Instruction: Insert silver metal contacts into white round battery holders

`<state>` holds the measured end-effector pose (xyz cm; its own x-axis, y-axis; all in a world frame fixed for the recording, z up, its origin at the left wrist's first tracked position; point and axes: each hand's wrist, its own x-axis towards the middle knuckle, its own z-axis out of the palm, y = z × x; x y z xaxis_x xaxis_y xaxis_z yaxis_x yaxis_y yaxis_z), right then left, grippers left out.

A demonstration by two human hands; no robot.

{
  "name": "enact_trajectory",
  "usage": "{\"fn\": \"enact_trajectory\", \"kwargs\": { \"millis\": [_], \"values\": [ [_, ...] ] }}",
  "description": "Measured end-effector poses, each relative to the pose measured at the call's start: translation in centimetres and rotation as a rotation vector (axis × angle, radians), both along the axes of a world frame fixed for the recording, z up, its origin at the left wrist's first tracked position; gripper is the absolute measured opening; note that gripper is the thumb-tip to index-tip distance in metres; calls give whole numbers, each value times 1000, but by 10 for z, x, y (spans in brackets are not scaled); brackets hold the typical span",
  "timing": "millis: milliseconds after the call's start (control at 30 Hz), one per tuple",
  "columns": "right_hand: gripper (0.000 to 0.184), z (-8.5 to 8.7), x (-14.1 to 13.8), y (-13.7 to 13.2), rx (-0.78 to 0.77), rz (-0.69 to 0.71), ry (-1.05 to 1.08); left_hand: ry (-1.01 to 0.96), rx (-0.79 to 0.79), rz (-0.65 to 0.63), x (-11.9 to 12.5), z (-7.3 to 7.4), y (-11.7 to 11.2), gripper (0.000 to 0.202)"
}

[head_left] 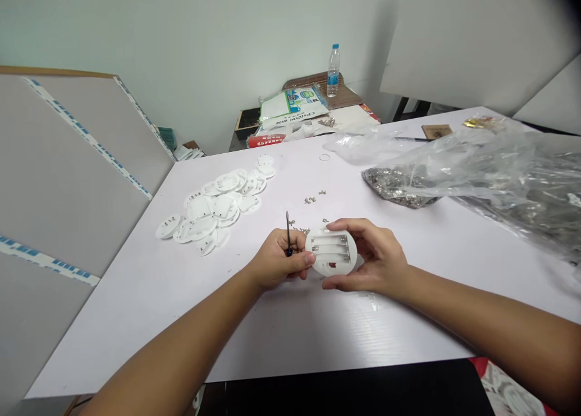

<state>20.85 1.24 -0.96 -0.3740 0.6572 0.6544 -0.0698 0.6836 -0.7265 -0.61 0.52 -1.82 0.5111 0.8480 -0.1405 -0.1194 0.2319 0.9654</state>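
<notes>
Hands meet over a white table [136, 319], near its front edge. Left hand [276, 260] is curled shut around a thin black screwdriver [288, 233], whose shaft stands upright above the fist, and its fingertips [310, 258] touch the left rim of a round white battery holder [330, 252]. Right hand [374, 257] grasps that holder from the other side, fingers curved over its upper edge and thumb below. The holder sits between the hands, just off the table, its three slots facing up. Small metal clips [310, 200] lie scattered just beyond the hands. Further left is a loose heap of white discs [213, 204]. To the right, a clear plastic bag [490, 174] holds grey metal parts [394, 186]. Beyond the table's far edge, a water bottle [333, 71] stands on a wooden board [345, 95], beside printed packaging [294, 104].
</notes>
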Motion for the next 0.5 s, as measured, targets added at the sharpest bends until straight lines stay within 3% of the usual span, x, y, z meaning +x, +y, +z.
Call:
{"fn": "enact_trajectory", "kwargs": {
  "millis": [233, 500],
  "values": [
    [71, 0, 0, -1, 82, -88, -45, 14, 92, 15, 3, -1, -1, 39],
    [71, -1, 3, 3, 196, -194, -119, 180, 235, 99, 3, 9, -3, 31]
  ]
}}
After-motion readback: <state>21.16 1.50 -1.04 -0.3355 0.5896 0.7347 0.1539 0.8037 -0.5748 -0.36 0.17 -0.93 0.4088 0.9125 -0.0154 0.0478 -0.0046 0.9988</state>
